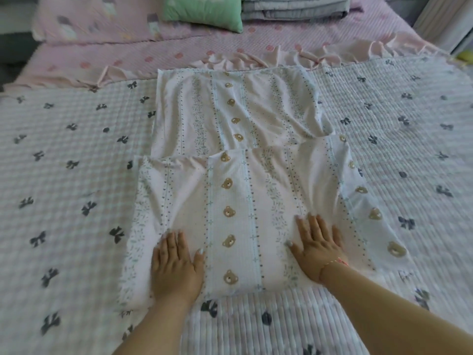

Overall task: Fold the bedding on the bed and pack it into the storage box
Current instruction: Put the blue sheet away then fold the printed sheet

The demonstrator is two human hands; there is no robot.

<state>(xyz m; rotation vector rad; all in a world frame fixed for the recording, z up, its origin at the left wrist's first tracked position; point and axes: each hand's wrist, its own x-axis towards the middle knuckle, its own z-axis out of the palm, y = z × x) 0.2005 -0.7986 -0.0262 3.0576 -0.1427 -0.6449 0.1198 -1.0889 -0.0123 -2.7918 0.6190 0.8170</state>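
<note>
A white sheet printed with brown bear faces and leafy stripes lies in the middle of the bed, its near part folded over so that a fold edge crosses it halfway. My left hand rests flat on the near left part of it with fingers straight. My right hand presses flat on the near right part, fingers spread. Under the sheet lies a white quilted cover with dark bows. No storage box is in view.
A pink ruffled cover lies across the far half of the bed. At the head are a pink pillow, a green cushion and a stack of folded grey bedding.
</note>
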